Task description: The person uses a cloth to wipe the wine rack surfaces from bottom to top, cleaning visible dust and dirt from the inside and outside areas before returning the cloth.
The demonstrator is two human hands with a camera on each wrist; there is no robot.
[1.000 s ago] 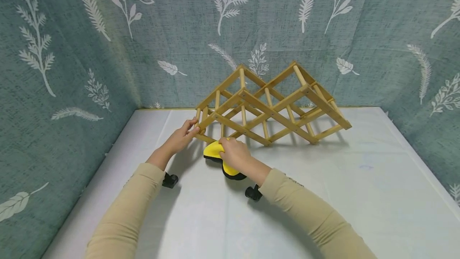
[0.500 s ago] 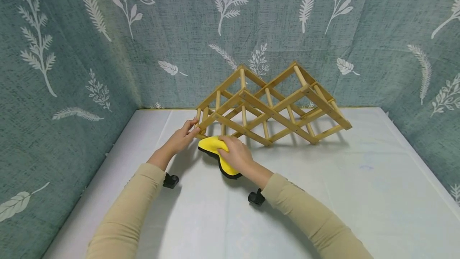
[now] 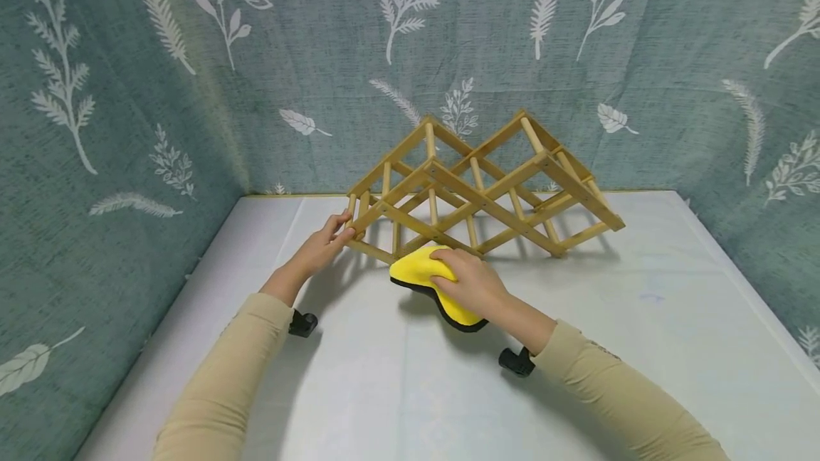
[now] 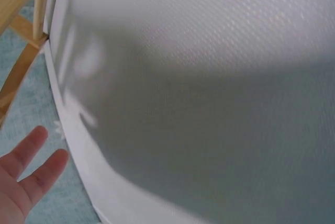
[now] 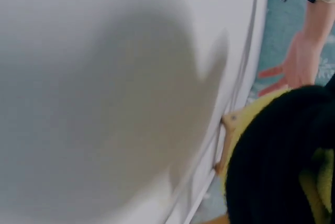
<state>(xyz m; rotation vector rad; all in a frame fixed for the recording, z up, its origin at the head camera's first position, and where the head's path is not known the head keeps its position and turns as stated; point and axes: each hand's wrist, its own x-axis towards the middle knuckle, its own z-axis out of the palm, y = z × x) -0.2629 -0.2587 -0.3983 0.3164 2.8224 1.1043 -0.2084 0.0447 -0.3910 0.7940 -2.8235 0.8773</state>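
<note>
A light wooden folding rack (image 3: 474, 191) of crossed slats and round dowels stands zigzag at the back of the table. My left hand (image 3: 318, 247) holds its left end, thumb in front; in the left wrist view two of its fingers (image 4: 44, 177) stretch out straight. My right hand (image 3: 470, 279) grips a yellow cleaning cloth (image 3: 419, 265) with a black edge, bunched under the fingers. The cloth is at the rack's lower front slats; whether it touches them, I cannot tell. In the right wrist view the cloth's black side (image 5: 267, 156) hides the right hand.
The rack stands on a white-covered table (image 3: 359, 390). Close behind it hangs a grey-green leaf-patterned curtain (image 3: 346, 91), which also encloses both sides. Small black devices (image 3: 302, 324) sit at both wrists.
The right hand with the cloth first shifts slightly left, then moves clearly right along the rack's front. The left hand and the rack stay in place.
</note>
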